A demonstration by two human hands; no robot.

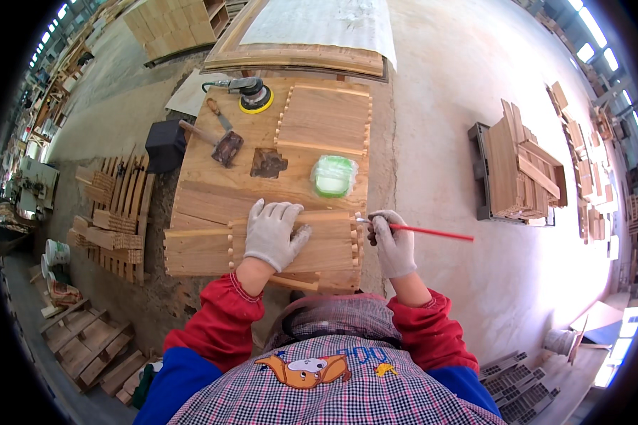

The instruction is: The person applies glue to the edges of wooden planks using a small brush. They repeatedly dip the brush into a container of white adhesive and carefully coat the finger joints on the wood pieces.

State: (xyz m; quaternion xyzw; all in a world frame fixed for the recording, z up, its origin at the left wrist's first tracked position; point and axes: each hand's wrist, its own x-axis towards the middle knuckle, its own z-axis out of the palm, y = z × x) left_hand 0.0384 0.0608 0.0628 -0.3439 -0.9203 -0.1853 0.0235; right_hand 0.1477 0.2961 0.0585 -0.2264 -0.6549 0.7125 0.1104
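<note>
Near edge of the workbench: wood panel with toothed ends lies flat, next to more wood on its left. Left hand, white-gloved, rests palm-down on it, fingers spread, gripping nothing. Right hand, also gloved, is closed on a slim brush with a red handle; the tip is at the panel's right-hand teeth, can't tell if it touches. Hands well apart from each other.

Writing check: blue lettering on the checked apron, beside a cartoon animal patch. White bucket on the floor at left has a green label, too small to read. No legible marking on the sander (yellow-rimmed pad) at the bench's far side.

Also on bench: mallet, a wooden-handled tool just beside it, green tub in clear wrap, second toothed panel beyond the tub.
</note>
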